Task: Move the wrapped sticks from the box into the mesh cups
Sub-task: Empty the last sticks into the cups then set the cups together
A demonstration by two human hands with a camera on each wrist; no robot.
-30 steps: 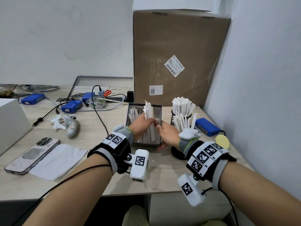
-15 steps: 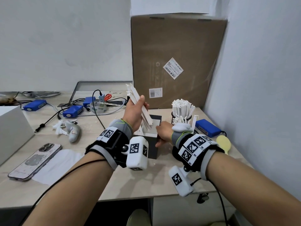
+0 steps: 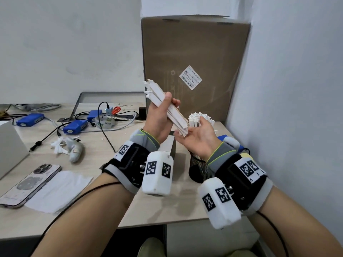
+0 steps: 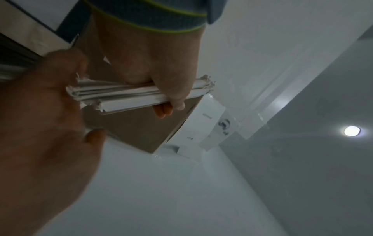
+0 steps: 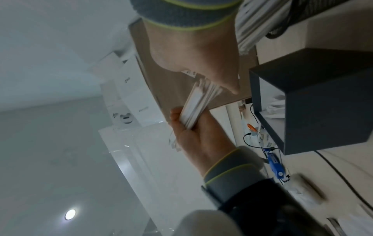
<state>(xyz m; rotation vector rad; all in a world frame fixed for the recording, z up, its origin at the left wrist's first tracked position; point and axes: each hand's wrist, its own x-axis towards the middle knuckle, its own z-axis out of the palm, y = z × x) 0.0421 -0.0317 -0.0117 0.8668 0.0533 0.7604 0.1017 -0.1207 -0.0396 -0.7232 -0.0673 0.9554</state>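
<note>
My left hand (image 3: 167,106) grips a bundle of white wrapped sticks (image 3: 159,101) in the air, tilted with its top toward the upper left. In the left wrist view the thumb (image 4: 171,89) lies across the bundle (image 4: 131,94). My right hand (image 3: 193,134) is open, palm up, and touches the bundle's lower end. The dark box (image 3: 171,147) stands below, mostly hidden by my left wrist; its dark side (image 5: 312,103) shows in the right wrist view. A black mesh cup (image 3: 198,169) sits behind my right wrist. Further back, upright sticks (image 3: 199,118) fill another cup.
A tall cardboard carton (image 3: 194,62) stands behind the cups and a wall (image 3: 287,108) closes the right side. To the left lie a phone (image 3: 29,184), white paper (image 3: 57,190), blue devices (image 3: 75,126) and cables (image 3: 105,134).
My left hand has lifted the bundle out of the box and up. My right hand has left the box's rim and turned palm up under the bundle's lower end.
</note>
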